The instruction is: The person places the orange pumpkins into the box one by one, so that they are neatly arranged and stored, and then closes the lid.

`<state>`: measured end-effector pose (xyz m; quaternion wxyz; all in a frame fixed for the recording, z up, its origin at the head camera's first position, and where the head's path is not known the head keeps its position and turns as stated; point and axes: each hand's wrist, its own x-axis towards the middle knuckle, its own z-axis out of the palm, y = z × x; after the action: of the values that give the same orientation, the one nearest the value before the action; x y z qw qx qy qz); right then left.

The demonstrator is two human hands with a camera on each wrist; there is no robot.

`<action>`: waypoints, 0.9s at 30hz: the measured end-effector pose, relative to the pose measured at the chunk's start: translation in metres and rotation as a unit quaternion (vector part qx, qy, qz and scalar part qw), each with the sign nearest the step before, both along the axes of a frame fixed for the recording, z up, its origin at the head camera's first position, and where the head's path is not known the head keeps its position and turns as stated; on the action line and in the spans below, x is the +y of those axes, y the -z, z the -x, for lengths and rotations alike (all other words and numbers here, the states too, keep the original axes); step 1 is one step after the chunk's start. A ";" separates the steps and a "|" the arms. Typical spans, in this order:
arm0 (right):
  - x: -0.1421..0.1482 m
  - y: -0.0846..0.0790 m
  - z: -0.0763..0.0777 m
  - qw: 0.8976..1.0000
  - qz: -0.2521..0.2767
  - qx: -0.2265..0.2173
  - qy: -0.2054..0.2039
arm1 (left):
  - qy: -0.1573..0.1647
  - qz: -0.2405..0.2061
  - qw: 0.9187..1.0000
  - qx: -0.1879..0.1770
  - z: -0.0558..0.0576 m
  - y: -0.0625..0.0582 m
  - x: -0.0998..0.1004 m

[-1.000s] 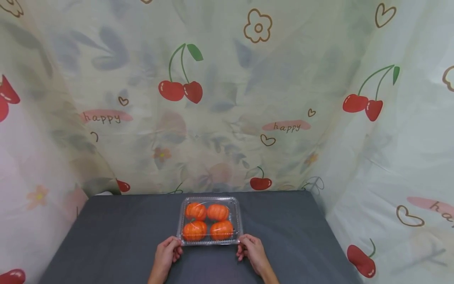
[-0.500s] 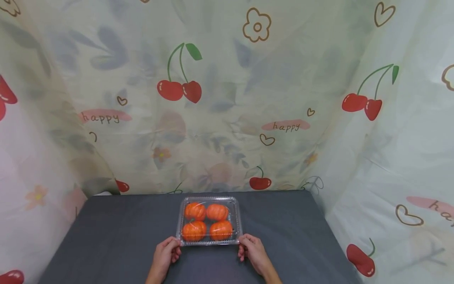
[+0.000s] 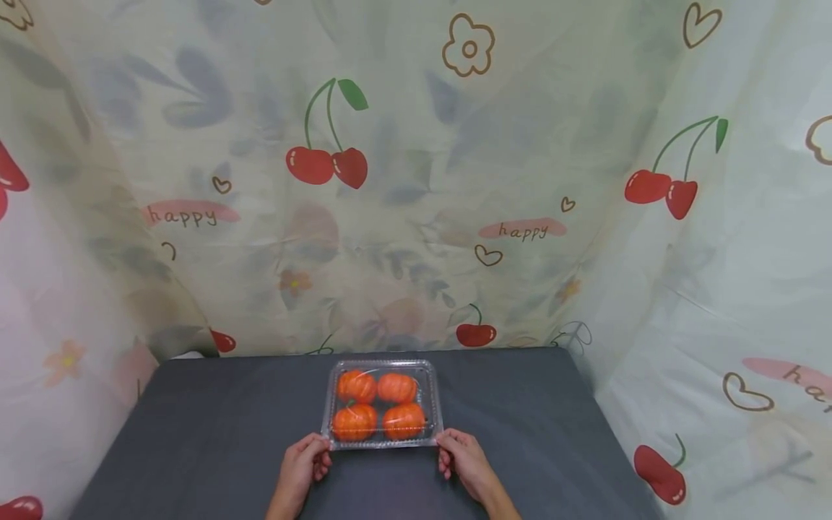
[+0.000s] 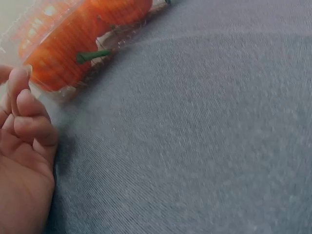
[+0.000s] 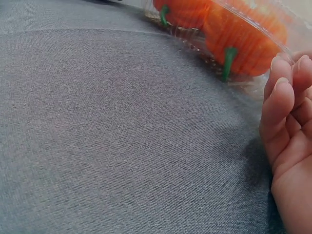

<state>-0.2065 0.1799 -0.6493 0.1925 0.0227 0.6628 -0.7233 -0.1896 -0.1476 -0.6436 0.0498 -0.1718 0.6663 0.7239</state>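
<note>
A clear plastic clamshell box (image 3: 383,445) lies near the back of the dark table, its lid down. Inside are several small orange pumpkins (image 3: 404,421), set in two rows. At the box's near left corner my left hand (image 3: 303,464) pinches the rim between thumb and fingers. My right hand (image 3: 466,462) pinches the near right corner the same way. Green stems show on a pumpkin (image 4: 58,63) in the left wrist view and on another pumpkin (image 5: 243,39) in the right wrist view. The other fingers of both hands curl loosely below the rim.
Dark grey cloth covers the table (image 3: 221,426). A pale curtain (image 3: 390,180) printed with cherries and "happy" labels hangs behind it and along both sides. A small whitish object (image 3: 188,355) shows at the table's back left corner.
Both hands stay on the box's near corners, and the box keeps its place on the table. The whole head view drifts slightly, by a few pixels.
</note>
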 end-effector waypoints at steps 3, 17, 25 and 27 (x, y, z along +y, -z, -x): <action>0.001 0.001 0.001 1.000 0.002 0.006 -0.008 | 0.001 0.006 1.000 -0.004 0.001 0.000 -0.001; -0.004 -0.020 0.007 0.997 -0.076 0.013 -0.005 | 0.023 0.044 0.999 -0.013 0.008 -0.009 0.000; 0.000 -0.036 0.010 0.975 -0.200 0.089 -0.024 | 0.075 0.159 0.984 0.006 0.010 -0.028 -0.001; 0.003 -0.042 0.011 0.967 -0.233 0.103 -0.032 | 0.092 0.198 0.976 0.009 0.012 -0.035 -0.005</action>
<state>-0.2179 0.1825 -0.6075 0.1358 -0.0291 0.8296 -0.5408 -0.2011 -0.1522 -0.6086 0.0754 -0.1093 0.8098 0.5715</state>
